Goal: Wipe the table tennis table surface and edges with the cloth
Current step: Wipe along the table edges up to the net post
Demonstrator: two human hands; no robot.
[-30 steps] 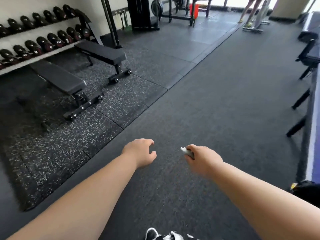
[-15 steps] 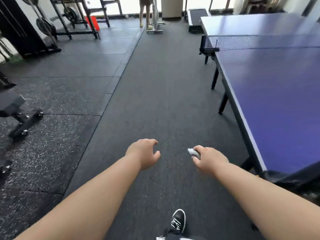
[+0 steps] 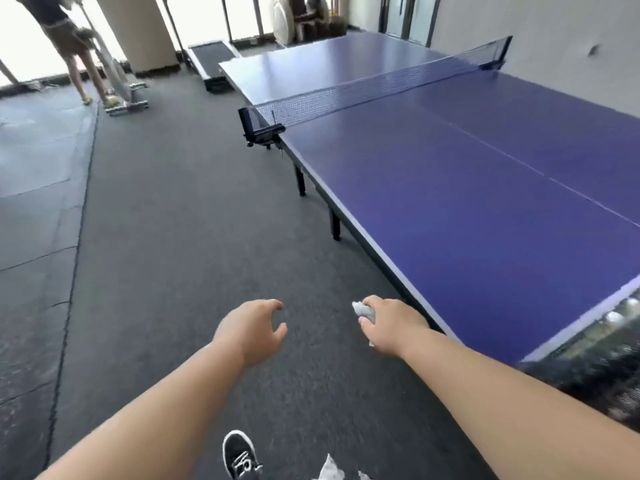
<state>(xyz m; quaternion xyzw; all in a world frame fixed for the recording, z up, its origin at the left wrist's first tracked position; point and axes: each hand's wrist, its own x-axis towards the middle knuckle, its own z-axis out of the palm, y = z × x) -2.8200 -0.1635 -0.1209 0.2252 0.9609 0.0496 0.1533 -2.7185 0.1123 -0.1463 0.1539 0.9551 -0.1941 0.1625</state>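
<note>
A blue table tennis table (image 3: pixel 485 216) with white edge lines fills the right half of the view, its net (image 3: pixel 374 88) stretched across the middle. My right hand (image 3: pixel 391 323) hovers over the floor just left of the table's near side edge and grips a small bunched grey-white cloth (image 3: pixel 363 310); only a tip of it sticks out of the fist. My left hand (image 3: pixel 254 332) hangs beside it over the grey floor, fingers loosely curled, holding nothing.
Black table legs (image 3: pixel 334 225) stand under the near side. A person (image 3: pixel 74 46) stands by a machine at the far left. A low platform (image 3: pixel 211 60) lies beyond the table's far end. My black shoe (image 3: pixel 239 455) is at the bottom.
The view has swung right from the weight benches to the table, which now fills the right side. Both hands keep their pose; the right hand still holds the cloth.
</note>
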